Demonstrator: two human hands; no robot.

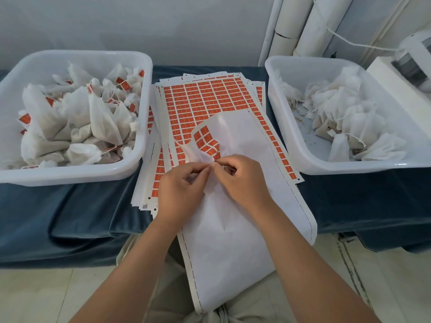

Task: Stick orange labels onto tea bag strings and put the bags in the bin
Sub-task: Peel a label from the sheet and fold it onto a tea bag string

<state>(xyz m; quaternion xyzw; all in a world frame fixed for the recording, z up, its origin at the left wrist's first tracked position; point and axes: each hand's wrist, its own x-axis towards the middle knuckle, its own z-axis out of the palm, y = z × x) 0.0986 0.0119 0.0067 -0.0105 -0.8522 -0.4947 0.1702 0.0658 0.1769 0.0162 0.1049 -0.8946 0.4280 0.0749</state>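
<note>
Both hands meet over the middle of the tabletop. The left hand [184, 190] and the right hand [242, 180] have their fingers curled, and thumb and forefinger of each pinch the same thin white fabric tea bag [200, 155] at its top, fingertips almost touching each other. I cannot tell if a label or the string is between the fingertips, it is too small.

The tea bag is held just above a large white backing sheet [233, 241]. This sheet is nearly bare. It keeps only a small patch of orange rectangular labels [206, 139] where its far part curls up, and its near end hangs over the edge of the tabletop toward the lap of the person. Under it lies a fanned stack of full orange label sheets [205, 96].

To the left of the stack stands a white plastic bin [77, 174], filled with white tea bags that carry orange labels on their strings. To the right stands a second white plastic bin [349, 170]. It holds a smaller heap of white tea bags with plain strings, gathered at its far right side.

The tabletop is covered with a dark blue cloth [70, 217]. A white machine [415, 61] is at the far right, partly out of view, and white pipes [314, 24] run up the wall behind it.
</note>
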